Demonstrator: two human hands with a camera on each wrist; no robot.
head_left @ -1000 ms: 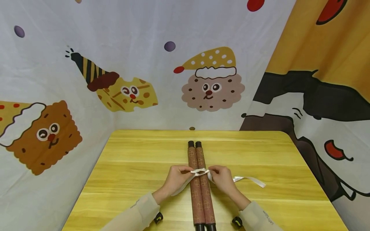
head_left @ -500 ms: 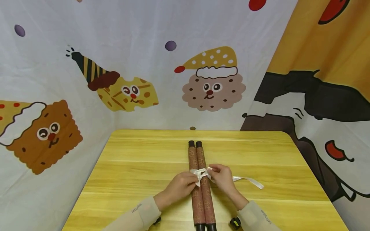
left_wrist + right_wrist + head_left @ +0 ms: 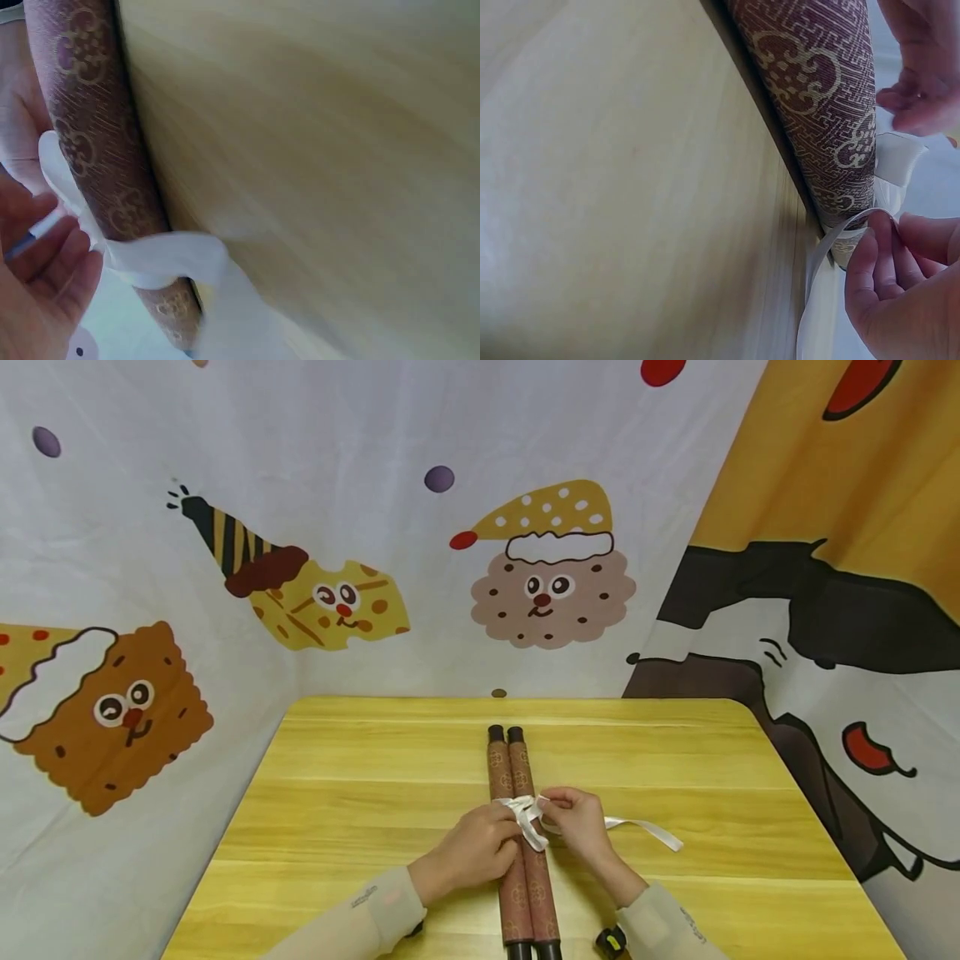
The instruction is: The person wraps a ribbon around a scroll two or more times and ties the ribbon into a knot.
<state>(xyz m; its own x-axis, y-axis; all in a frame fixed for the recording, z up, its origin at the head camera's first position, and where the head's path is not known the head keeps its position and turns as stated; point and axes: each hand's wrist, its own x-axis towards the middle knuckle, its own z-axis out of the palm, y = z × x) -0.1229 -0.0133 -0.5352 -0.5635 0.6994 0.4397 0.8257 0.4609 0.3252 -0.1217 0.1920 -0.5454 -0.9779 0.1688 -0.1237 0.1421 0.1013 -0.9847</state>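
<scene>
Two brown patterned scrolls (image 3: pixel 512 885) with black end knobs lie side by side on the wooden table. A white ribbon (image 3: pixel 527 810) goes around them, looped and loosely knotted on top, with a short end hanging over the right scroll. My right hand (image 3: pixel 579 822) pinches the ribbon between thumb and fingertips at the scrolls' right side. Over the left scroll is my left hand (image 3: pixel 476 852), its fingertips close to the knot. In the left wrist view, the left fingers (image 3: pixel 75 270) look loosely bent beside the ribbon, with no clear pinch.
One ribbon tail (image 3: pixel 652 831) trails across the wooden table (image 3: pixel 337 827) to the right. A black wrist-camera piece (image 3: pixel 611 939) shows by the right sleeve. Behind the table hangs a cartoon-printed cloth (image 3: pixel 375 460).
My left hand, first pinching a ribbon end left of the scrolls, has moved right over the left scroll. A short ribbon end now hangs over the right scroll. The right hand stays nearly still.
</scene>
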